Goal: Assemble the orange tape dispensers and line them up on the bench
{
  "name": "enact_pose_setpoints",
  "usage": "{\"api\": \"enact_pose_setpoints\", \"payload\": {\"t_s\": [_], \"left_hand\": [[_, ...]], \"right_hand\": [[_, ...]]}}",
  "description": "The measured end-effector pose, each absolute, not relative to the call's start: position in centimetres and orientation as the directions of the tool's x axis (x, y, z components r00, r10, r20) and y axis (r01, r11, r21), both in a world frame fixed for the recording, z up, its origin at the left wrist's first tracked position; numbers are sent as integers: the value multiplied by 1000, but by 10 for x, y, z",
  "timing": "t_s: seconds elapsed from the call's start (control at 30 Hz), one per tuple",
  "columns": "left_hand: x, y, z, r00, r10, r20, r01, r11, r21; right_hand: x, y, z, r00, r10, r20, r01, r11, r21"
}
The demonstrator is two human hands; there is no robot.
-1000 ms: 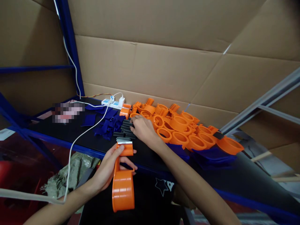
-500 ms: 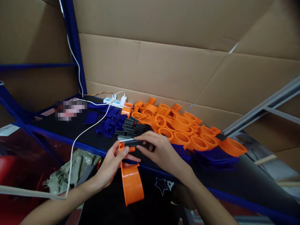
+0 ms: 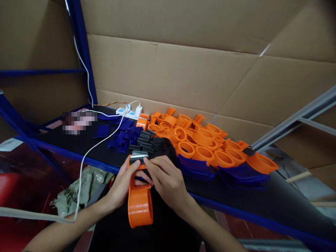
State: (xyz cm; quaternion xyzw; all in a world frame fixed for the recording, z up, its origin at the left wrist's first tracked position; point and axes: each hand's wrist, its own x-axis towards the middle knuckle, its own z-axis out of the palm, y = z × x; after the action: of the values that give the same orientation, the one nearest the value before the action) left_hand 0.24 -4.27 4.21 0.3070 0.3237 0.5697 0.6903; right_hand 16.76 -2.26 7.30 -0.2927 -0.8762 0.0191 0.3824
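My left hand (image 3: 121, 187) is closed round the upper arm of an orange plastic tape dispenser (image 3: 141, 210), whose ring part hangs below the fingers. At its top lies a black strip with a toothed metal blade (image 3: 138, 157), set against the orange end. My right hand (image 3: 168, 182) pinches the right end of this strip, fingertips close to the left thumb. Whether the strip is fully seated cannot be made out. Just beyond my hands is a pile of similar black strips (image 3: 145, 141).
Many orange tape dispensers (image 3: 204, 138) are heaped on the black table (image 3: 278, 196). Blue plastic pieces (image 3: 124, 138) lie left of the black strips, and blue sheets (image 3: 241, 175) at the front right. A white power strip (image 3: 128, 113) sits behind; its cable (image 3: 90, 152) crosses the left side.
My right hand has come left and down, bringing the black strip against the dispenser's end. The dispenser has shifted slightly left in my left hand.
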Motion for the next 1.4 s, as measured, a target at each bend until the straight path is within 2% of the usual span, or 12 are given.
{"api": "enact_pose_setpoints", "payload": {"t_s": [0.07,0.17,0.23,0.37,0.57,0.7,0.9,0.97,1.07,1.13,1.27,1.4], "left_hand": [[-2,-41,44,157,980,-123,-611,195,767],[-7,-37,43,173,971,-164,-628,238,741],[-8,-35,42,181,967,-181,-623,255,739],[-6,-35,42,175,967,-185,-609,254,752],[-4,-37,47,164,971,-176,-639,241,731],[-5,-35,47,165,970,-177,-640,242,729],[-6,-34,46,148,975,-163,-635,220,741],[-8,-34,48,139,978,-154,-638,207,742],[-11,-33,52,70,989,-127,-684,140,715],[-11,-34,55,33,992,-126,-713,111,692],[-9,-38,56,83,974,-211,-705,207,678],[-8,-41,54,109,961,-256,-698,257,669]], "right_hand": [[168,-13,83,-548,557,624,495,817,-295],[161,19,107,-512,664,545,631,721,-286],[149,49,125,-545,701,461,710,678,-191],[117,103,144,-694,674,252,704,709,41],[84,144,139,-695,714,80,719,690,86],[77,149,138,-701,707,93,713,693,104],[91,130,160,-663,704,255,744,659,113],[105,113,167,-637,694,335,746,665,39],[130,74,164,-577,685,445,681,704,-202],[144,46,152,-522,715,465,630,690,-355],[158,8,118,-456,784,421,506,618,-602],[168,3,101,-479,827,294,337,482,-809]]}}
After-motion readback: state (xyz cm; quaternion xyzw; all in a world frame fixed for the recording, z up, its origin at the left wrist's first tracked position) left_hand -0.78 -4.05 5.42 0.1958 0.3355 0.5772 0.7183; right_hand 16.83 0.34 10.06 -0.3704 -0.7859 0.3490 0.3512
